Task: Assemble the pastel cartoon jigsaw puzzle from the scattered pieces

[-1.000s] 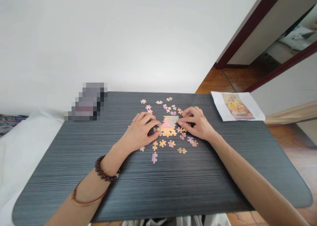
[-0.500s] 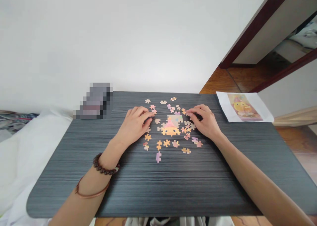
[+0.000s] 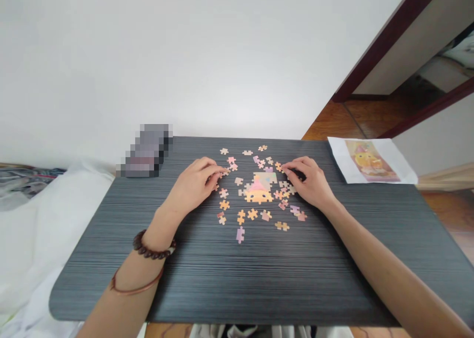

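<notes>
My left hand (image 3: 196, 185) is pinched at the left of the scattered pieces, its thumb and index fingertip on a pale puzzle piece (image 3: 224, 172). The partly joined jigsaw (image 3: 261, 186) lies in the middle, with a pink hat shape and a yellow face with two eyes. To its right, my right hand (image 3: 309, 181) rests with thumb and index tips close together beside an orange puzzle piece (image 3: 278, 166). What those right fingertips hold, if anything, is too small to make out. Several loose pieces, such as a purple one (image 3: 240, 234), lie around the joined part.
A white sheet with a printed picture (image 3: 372, 161) of the yellow figure lies at the table's right rear. A pixelated dark object (image 3: 146, 150) is at the left rear corner. White bedding (image 3: 44, 214) borders the dark table (image 3: 259, 283), and a wall stands behind.
My left thumb and index finger have closed together by the pale piece, and the hand has drawn slightly left of the pieces. My right hand looks almost unchanged. The view has shifted slightly.
</notes>
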Available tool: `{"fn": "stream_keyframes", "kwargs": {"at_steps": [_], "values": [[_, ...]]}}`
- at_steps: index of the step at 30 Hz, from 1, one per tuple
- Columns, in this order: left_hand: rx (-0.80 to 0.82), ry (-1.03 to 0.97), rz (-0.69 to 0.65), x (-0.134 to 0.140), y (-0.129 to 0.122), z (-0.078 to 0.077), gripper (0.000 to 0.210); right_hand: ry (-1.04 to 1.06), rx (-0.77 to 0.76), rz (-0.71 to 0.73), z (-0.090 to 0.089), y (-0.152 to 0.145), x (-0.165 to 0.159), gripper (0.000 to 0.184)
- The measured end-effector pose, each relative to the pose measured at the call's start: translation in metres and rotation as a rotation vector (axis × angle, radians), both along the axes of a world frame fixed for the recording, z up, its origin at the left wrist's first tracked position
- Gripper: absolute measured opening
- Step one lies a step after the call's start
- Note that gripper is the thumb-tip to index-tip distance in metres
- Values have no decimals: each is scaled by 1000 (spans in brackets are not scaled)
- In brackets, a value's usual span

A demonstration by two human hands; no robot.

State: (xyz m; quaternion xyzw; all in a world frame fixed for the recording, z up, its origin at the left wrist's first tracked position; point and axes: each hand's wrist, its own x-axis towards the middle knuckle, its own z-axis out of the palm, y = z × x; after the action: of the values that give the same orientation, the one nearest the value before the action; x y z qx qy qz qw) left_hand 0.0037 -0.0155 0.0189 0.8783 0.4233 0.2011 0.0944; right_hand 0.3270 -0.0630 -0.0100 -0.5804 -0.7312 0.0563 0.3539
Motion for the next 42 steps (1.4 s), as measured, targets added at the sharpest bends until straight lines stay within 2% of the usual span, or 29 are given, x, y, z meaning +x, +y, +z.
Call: {"fn": "stream_keyframes", "kwargs": {"at_steps": [4, 8, 12, 17, 21, 26, 35, 42], "values": [[-80, 4, 42, -9, 5, 0, 35, 1, -1, 5, 1, 0, 0, 17], [-129, 50, -46, -13, 8, -1, 39, 4, 3, 10, 2, -1, 0, 17], [-190, 7, -99, -15, 10, -2, 41, 3, -2, 7, 1, -1, 0, 17], [-228, 19, -173, -19, 7, 5, 45, 4, -19, 7, 1, -1, -1, 17], [-225, 65, -156, -17, 4, 6, 54, 5, -21, 4, 2, -1, -1, 18], [-229, 25, -81, -15, 5, 1, 42, 6, -26, 9, 2, -1, -2, 17], [-189, 67, -112, -11, 4, 4, 38, 5, -21, 7, 2, -1, -1, 17], [-174, 64, -46, -6, 3, 0, 28, 16, -30, 20, 3, -1, -2, 17]]}}
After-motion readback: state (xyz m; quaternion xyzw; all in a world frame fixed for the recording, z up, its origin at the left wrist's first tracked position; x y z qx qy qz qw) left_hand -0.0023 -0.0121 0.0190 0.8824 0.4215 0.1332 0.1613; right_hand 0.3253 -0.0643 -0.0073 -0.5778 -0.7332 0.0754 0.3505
